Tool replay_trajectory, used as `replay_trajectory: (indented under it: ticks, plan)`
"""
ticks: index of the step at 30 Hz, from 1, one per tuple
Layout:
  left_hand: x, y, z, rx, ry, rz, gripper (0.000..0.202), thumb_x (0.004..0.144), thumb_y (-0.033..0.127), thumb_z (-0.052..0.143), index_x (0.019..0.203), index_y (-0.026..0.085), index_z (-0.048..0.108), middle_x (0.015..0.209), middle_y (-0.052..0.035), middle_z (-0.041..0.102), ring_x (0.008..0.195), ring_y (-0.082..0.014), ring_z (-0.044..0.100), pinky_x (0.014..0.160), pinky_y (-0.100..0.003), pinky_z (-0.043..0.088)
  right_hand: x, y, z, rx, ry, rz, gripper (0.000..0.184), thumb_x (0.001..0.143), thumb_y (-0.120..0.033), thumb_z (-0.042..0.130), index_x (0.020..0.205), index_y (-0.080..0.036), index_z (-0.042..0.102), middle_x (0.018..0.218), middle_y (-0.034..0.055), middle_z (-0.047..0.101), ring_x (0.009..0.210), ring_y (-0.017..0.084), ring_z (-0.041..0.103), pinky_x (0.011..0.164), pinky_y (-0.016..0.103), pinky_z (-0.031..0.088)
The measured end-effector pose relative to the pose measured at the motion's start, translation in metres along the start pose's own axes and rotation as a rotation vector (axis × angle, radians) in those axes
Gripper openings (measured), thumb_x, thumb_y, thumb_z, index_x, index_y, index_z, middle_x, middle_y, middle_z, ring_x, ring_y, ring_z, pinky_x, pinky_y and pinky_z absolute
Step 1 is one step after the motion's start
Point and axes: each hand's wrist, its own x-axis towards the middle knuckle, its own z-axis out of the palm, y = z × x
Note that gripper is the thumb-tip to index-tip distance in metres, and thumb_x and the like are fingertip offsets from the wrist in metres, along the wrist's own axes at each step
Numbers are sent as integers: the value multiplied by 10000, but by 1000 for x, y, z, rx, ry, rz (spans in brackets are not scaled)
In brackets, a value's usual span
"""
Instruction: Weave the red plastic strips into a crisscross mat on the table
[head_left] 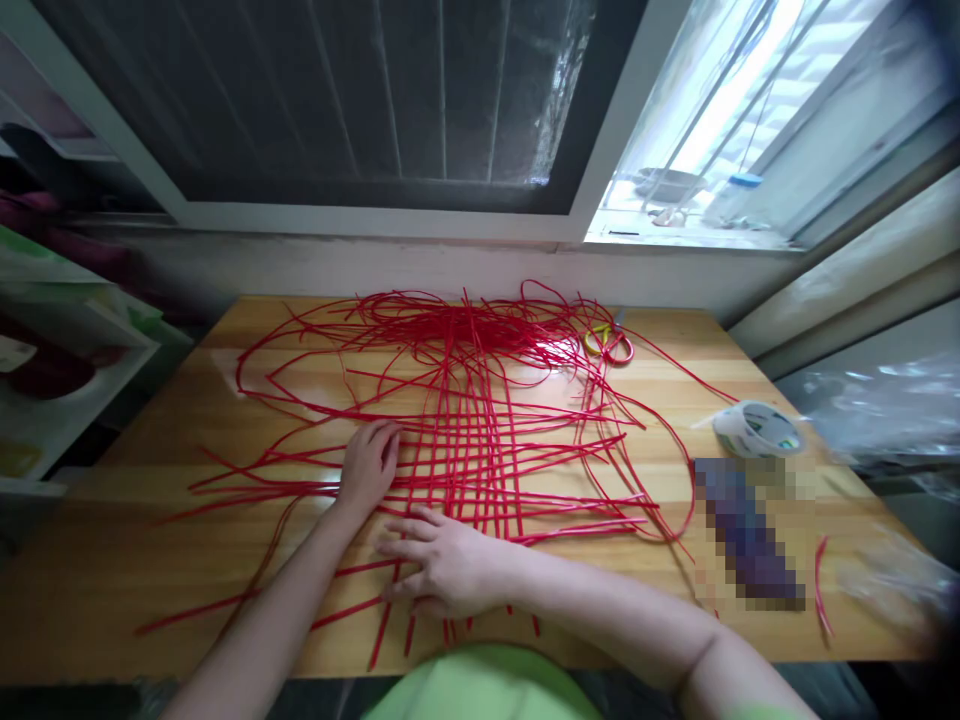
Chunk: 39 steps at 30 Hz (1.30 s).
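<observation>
Woven red strips [480,450] lie flat on the table [150,560], crossing along 2 axes. Left hand [369,465] rests on the grid's left edge and right hand [442,570] on its near edge. Both are open-palmed, gripping nothing.

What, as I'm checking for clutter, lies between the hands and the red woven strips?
Nothing visible. The left hand rests directly on the red strips at the weave's left edge; the right hand lies flat on its near edge. The tape roll sits apart, to the right.
</observation>
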Motion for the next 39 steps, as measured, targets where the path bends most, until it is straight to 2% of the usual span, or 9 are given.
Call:
replay_trajectory:
  ticks: [8,12,14,17,20,22,26,32,39]
  plan:
    - [32,3,3,-34,10,-78,261,878,269,357,1022,175,553,1025,-82,544,1014,-189,502,916,-335,409,-13,-3,-6,57,133,107,340,852,-417,477,1150,-277,561,1357,14,407,1305,176,238,1079,373,167]
    - [37,13,-15,-77,61,-98,297,868,291,382,1107,168,506,1073,-87,535,1056,-195,487,944,-348,391,-27,5,-16,86,288,320,418,870,-355,456,1267,-223,452,1353,58,409,1284,163,286,1064,370,237]
    - [32,18,-30,-112,-24,-47,326,852,317,416,1131,168,496,1107,-87,533,1069,-203,485,951,-359,387,-45,14,-19,57,377,475,439,864,-247,446,1300,-216,406,1345,72,415,1273,169,308,1051,391,274]
    - [12,21,-53,-136,-346,80,350,828,369,461,1139,219,520,1176,-66,528,1101,-211,479,960,-364,386,-82,27,-15,-13,461,684,488,836,-160,429,1318,-213,378,1355,89,396,1270,191,321,1023,418,328]
    - [-18,14,-69,-84,-623,184,521,774,446,542,1262,309,428,1362,-36,387,1233,-241,365,1017,-400,322,-116,31,-5,-114,426,817,510,836,-272,488,1328,-214,367,1373,95,370,1285,218,297,1016,425,344]
    - [-35,5,-74,-37,-717,221,703,709,519,594,1329,340,317,1438,-31,260,1299,-272,254,1048,-458,250,-130,30,3,-188,376,850,546,836,-358,501,1340,-214,349,1391,94,341,1306,229,254,1032,440,316]
    - [-47,-1,-71,16,-786,249,875,636,595,620,1365,349,203,1472,-41,126,1337,-282,126,1068,-505,144,-137,29,13,-292,339,879,527,863,-409,445,1347,-233,335,1406,64,317,1315,215,233,1066,452,253]
    - [-44,15,-61,-15,-821,272,1057,513,691,631,1378,336,139,1478,-73,37,1339,-320,27,1053,-538,129,-134,29,12,-327,363,906,494,871,-416,427,1329,-240,370,1390,53,345,1303,202,264,1071,440,251]
    - [-42,5,-48,-25,-779,342,792,701,543,594,1358,380,184,1477,-30,87,1339,-281,113,1066,-501,129,-135,34,5,-310,365,888,497,868,-407,445,1333,-257,357,1362,58,393,1287,197,302,1055,435,273]
